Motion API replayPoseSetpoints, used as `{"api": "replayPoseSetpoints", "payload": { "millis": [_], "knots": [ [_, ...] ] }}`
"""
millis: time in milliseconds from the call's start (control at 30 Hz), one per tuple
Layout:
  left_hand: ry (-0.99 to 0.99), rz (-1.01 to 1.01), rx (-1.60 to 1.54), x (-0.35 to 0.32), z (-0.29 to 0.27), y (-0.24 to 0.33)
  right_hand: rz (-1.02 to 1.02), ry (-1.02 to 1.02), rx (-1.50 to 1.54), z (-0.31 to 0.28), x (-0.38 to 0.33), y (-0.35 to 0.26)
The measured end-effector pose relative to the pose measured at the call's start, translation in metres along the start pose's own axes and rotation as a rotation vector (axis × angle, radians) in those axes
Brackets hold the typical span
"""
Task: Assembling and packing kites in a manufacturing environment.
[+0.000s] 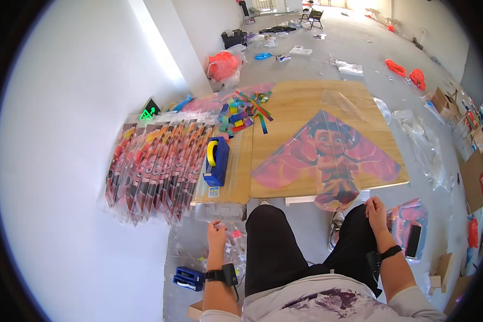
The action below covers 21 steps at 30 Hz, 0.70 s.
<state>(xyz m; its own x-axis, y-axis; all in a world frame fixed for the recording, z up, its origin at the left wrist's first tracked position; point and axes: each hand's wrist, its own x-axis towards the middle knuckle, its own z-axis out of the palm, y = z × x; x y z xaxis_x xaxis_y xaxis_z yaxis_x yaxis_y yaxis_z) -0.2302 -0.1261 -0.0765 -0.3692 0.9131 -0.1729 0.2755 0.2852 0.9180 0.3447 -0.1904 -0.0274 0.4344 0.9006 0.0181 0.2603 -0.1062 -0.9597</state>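
Right fingers: curled at the right hand (376,212) above the right knee; their tips are small and blurred, so I cannot tell whether they pinch anything or are empty.
Left fingers: loosely bent at the left hand (217,232), over clear plastic (241,236) near the floor; whether something thin sits between them I cannot tell.
Kite: a pink, winged kite (333,145) with a printed cartoon figure, spread on the bench (300,99); its lower tip hangs over the near edge.
Kite and fingers: the lower tip lies just left of the right fingers, with no contact I can make out; the left fingers are well apart from it, to the left and nearer.
Hard to see: a clear strip (343,103) beyond the kite, nearly lost against the wood.
Kite stack: overlapping kites in clear sleeves (155,166) at the left, their figures mostly covered by one another.
Tape: a blue dispenser (217,172) with a yellow roll, between stack and kite.
Ribbons: a tangled coloured pile (241,115) beyond the dispenser, single strips hard to separate.
Right floor: a printed sheet (400,222), partly covered by a black block (413,240).
Cut off: boxes (473,180) at the far right, by the dark rim.
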Motion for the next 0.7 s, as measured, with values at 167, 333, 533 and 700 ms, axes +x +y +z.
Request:
{"api": "replayPoseSetpoints", "payload": {
  "millis": [167,333,533,700],
  "knots": [
    [0.169,0.164,0.08,0.054,-0.023,0.027,-0.009,0.015,-0.008,0.005,0.002,0.001],
    [0.314,0.577,0.234,0.129,-0.015,0.108,0.005,0.018,-0.035,0.01,0.004,-0.006],
    [0.122,0.246,0.592,0.202,0.013,0.114,-0.043,0.073,-0.083,0.011,0.006,0.006],
    [-0.03,0.157,0.596,0.243,0.013,0.088,-0.013,0.07,-0.134,0.016,0.004,-0.006]
  ]
}}
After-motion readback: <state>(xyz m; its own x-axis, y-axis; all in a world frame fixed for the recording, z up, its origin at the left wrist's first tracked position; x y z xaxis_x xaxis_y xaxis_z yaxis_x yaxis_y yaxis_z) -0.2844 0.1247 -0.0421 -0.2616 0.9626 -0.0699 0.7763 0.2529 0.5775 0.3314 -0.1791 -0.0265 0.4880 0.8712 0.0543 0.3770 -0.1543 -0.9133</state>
